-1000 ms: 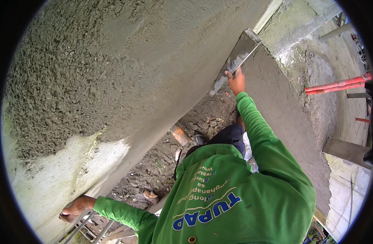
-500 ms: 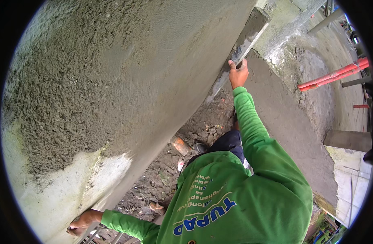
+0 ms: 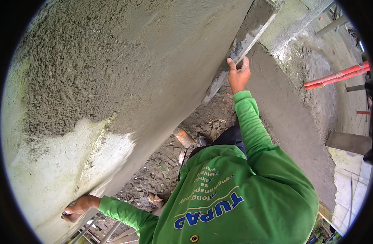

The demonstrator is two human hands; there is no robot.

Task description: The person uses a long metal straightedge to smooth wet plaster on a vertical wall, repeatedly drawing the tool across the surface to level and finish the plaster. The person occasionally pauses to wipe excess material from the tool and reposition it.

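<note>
Here we are in the head view, looking down past a green sweatshirt (image 3: 247,199), and the right hand (image 3: 238,76) is out in front at the top, clamped on a long board (image 3: 248,40). Thumb on the near face, fingers round by the pale edge: that's a pinch, with the board caught between them. And the board itself? It lies on a slant along the far end of the big wall (image 3: 170,77), just beside it, its upper end leaning away to the right, its face smeared with wet grey cement.

Down at the lower left goes the left hand (image 3: 80,206), arm stretched wide, fingers curled in at the bare, whitish part (image 3: 52,183) of that same wall; whether they close on anything (the fingertips are turned away from us) I cannot tell. Some metal bars (image 3: 110,232) sit just below it.

Over the wall now: a coarse, lumpy coat of cement (image 3: 80,77) at the upper left, much smoother stuff nearer the board. Between the two arms, muddy ground (image 3: 154,173) with rubble and an orange-brown chunk (image 3: 183,137). And across on the right, a second smooth cement surface (image 3: 294,122) runs down past the sleeve, with red poles (image 3: 337,76) poking in well apart from the hands.
</note>
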